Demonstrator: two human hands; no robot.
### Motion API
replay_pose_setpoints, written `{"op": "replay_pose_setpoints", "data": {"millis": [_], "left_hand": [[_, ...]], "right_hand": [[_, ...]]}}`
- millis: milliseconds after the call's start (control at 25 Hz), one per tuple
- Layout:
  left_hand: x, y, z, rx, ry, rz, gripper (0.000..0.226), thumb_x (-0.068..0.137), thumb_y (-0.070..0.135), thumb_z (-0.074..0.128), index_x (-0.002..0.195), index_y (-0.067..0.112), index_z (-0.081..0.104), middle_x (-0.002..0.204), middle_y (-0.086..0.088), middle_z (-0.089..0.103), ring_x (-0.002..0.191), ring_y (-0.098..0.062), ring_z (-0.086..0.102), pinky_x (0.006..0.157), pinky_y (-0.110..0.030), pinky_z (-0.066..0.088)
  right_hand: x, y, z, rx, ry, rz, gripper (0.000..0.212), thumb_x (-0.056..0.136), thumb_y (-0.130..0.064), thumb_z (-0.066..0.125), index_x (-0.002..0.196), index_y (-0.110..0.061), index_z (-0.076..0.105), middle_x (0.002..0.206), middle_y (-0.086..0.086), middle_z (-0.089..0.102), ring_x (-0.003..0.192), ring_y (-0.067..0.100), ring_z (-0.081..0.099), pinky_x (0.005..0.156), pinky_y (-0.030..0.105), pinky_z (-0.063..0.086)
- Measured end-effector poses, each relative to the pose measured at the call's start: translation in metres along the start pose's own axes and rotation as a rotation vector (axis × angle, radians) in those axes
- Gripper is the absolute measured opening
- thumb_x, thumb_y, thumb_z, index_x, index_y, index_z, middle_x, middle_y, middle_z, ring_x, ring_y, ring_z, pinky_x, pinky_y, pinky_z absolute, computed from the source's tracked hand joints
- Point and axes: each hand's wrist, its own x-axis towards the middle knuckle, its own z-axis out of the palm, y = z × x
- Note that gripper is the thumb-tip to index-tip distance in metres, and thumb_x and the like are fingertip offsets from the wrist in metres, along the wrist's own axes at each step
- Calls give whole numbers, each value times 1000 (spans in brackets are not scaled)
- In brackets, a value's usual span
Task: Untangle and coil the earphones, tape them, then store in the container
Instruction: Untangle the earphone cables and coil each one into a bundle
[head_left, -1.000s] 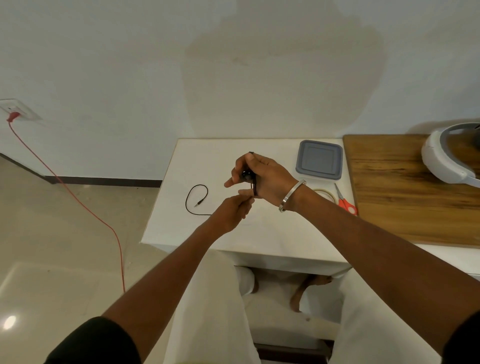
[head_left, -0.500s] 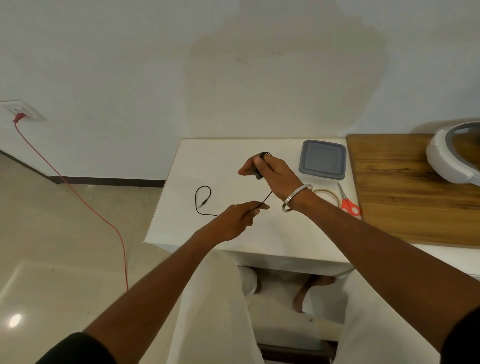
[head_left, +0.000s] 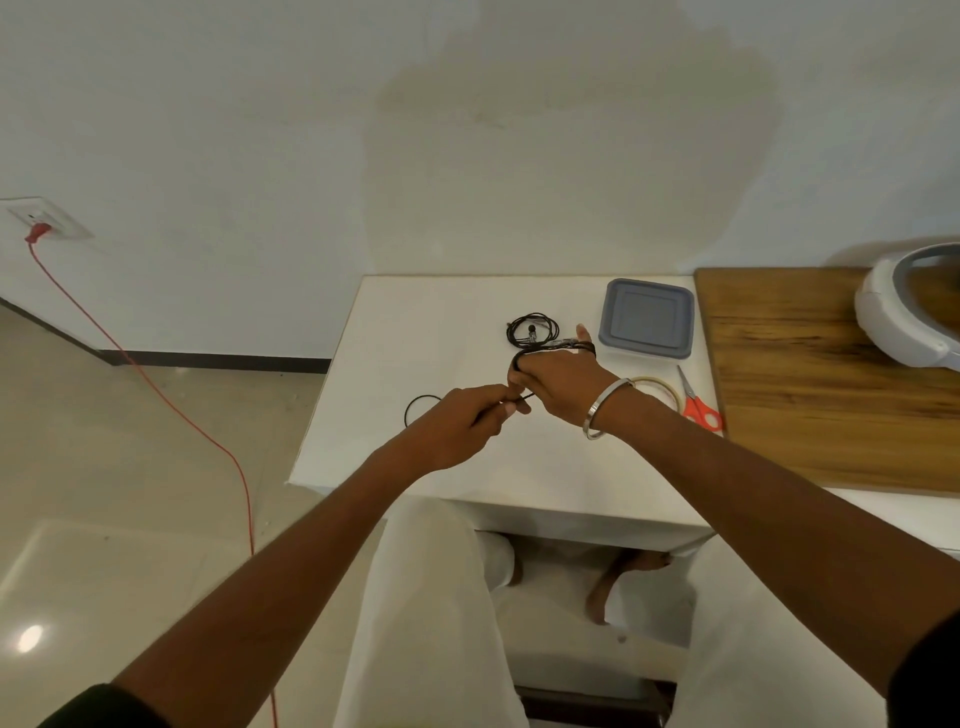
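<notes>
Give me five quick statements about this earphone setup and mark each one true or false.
1. The right hand has black earphone cable wrapped around it. True.
2. The left hand rests flat on the table. False: its fingers pinch the cable.
3. A second coiled earphone lies on the table. True.
4. The grey container holds earphones. False: a lid covers it, nothing shows inside.
5. The scissors have blue handles. False: they are red.

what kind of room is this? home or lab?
Likely a home room, not a lab: a plain painted wall with a patchy stain, a tiled floor with a red cord plugged into a wall socket, and a small white table beside a wooden top.
</notes>
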Motion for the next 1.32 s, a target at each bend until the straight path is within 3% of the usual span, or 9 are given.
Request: {"op": "replay_pose_setpoints", "data": {"millis": [160, 320, 520, 720, 920, 1080, 1160, 1240, 1320], "left_hand": [[-1, -5, -11, 53, 14, -36, 23, 101, 20, 43, 108, 17, 65, 81, -1, 64, 79, -18, 61, 72, -26, 49], [5, -10, -19, 105, 90, -6, 18, 100, 25, 46, 103, 22, 64, 69, -9, 60, 66, -26, 56, 63, -35, 46], [14, -15, -28, 110, 146, 125, 19, 99, 19, 49, 103, 20, 67, 94, 10, 67, 82, -10, 60, 75, -20, 48], [16, -22, -30, 65, 273, 159, 22, 99, 8, 45, 104, 16, 65, 97, 9, 63, 87, -3, 57, 77, -15, 44], [21, -30, -23, 77, 341, 119, 23, 99, 9, 43, 103, 18, 64, 97, 4, 62, 89, -8, 57, 77, -27, 50], [19, -26, -11, -246, 296, 14, 25, 98, 4, 40, 96, 8, 64, 83, -6, 65, 80, -16, 60, 75, -28, 50], [17, -20, -5, -410, 275, -68, 28, 98, 3, 38, 82, 9, 60, 68, 1, 65, 73, -14, 59, 74, -22, 48], [15, -15, 0, -335, 258, -167, 32, 99, 2, 38, 77, 14, 57, 64, 13, 64, 67, -2, 58, 68, -9, 46], [15, -23, 5, -147, 229, -188, 28, 99, 5, 40, 84, 16, 60, 78, 2, 68, 73, -8, 59, 68, -11, 46]], "right_hand": [[0, 8, 3, -36, -35, -36, 28, 97, -15, 32, 83, -31, 50, 80, -16, 58, 88, 4, 57, 110, 64, -8], [-4, 11, 6, 36, -71, -94, 35, 101, -34, 23, 85, -27, 53, 79, -10, 65, 81, 5, 59, 111, 56, -2], [-8, 9, 8, 209, -162, -173, 33, 100, -34, 33, 83, -19, 57, 73, -4, 67, 72, 8, 60, 85, 32, 46], [-8, -1, 5, 410, -246, -157, 33, 100, -32, 32, 83, -21, 58, 65, -5, 68, 81, 18, 63, 84, 35, 50], [-11, -16, -2, 728, -260, -160, 36, 102, -28, 31, 79, -16, 56, 60, 4, 63, 81, 20, 70, 78, 25, 47], [-12, -28, -2, 1197, -254, -123, 36, 100, -38, 35, 82, -15, 56, 64, 9, 61, 88, 28, 69, 96, 46, 45], [-13, -32, -4, 1391, -228, -114, 37, 100, -39, 34, 80, -15, 56, 62, 8, 59, 87, 32, 67, 88, 44, 47], [-12, -33, -7, 1526, -193, -109, 38, 101, -36, 32, 81, -14, 56, 61, 8, 57, 84, 33, 66, 85, 47, 45], [-10, -33, -11, 1674, -165, -110, 38, 101, -34, 32, 83, -11, 56, 60, 9, 56, 82, 33, 66, 88, 55, 41]]}}
